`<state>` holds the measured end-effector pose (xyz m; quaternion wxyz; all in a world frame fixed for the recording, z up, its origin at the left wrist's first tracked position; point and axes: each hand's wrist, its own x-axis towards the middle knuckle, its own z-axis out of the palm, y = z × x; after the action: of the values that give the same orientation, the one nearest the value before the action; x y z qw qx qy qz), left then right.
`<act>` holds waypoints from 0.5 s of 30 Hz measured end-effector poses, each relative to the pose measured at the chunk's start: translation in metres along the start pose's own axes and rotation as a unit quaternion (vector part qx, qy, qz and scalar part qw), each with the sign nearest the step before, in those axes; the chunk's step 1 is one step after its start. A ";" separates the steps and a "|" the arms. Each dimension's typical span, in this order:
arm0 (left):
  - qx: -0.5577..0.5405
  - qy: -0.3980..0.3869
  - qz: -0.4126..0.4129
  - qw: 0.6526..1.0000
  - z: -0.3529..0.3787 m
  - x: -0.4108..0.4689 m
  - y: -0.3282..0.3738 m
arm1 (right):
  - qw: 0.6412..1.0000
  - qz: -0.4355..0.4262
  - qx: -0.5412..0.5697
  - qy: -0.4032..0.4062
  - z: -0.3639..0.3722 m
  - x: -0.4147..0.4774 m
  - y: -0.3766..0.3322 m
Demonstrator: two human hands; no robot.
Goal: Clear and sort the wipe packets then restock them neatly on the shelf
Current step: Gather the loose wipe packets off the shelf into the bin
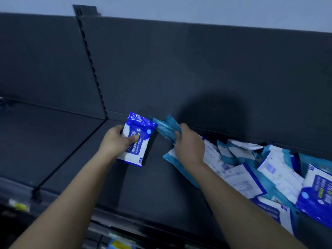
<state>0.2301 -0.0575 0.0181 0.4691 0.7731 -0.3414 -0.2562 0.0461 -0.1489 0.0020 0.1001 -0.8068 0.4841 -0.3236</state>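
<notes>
Two hands sort at a dark metal shelf: left hand grips a royal-blue-and-white alcohol-wipe packet; right hand pinches pale-teal packets. Jumbled packet pile at three o'clock likely needs grouping next.

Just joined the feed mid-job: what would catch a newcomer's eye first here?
Both hands meet mid-frame over the dark shelf. The left hand grips a dark blue alcohol wipes packet, and the right hand grips light blue packets just beside it. Farther right, a jumbled pile of packets sprawls across the shelf from its back wall toward the front edge.
</notes>
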 end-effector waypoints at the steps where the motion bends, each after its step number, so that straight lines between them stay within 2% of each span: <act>1: -0.042 0.020 -0.008 0.999 -0.005 -0.008 -0.001 | 0.999 0.015 0.035 0.000 0.000 -0.002 -0.007; 7: -0.222 0.133 -0.030 0.965 -0.031 -0.059 -0.010 | 0.976 0.049 0.209 -0.039 0.002 -0.024 -0.067; 11: -0.283 0.198 -0.035 0.938 -0.059 -0.089 -0.026 | 0.939 0.032 0.337 -0.059 0.012 -0.050 -0.111; 15: -0.323 0.267 -0.035 0.907 -0.094 -0.121 -0.047 | 0.893 0.022 0.435 -0.114 0.030 -0.082 -0.155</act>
<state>0.2343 0.1030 0.0254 0.7577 0.6300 -0.0748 -0.1530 0.1489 -0.0054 0.0178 0.5022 -0.7036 0.2978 -0.4051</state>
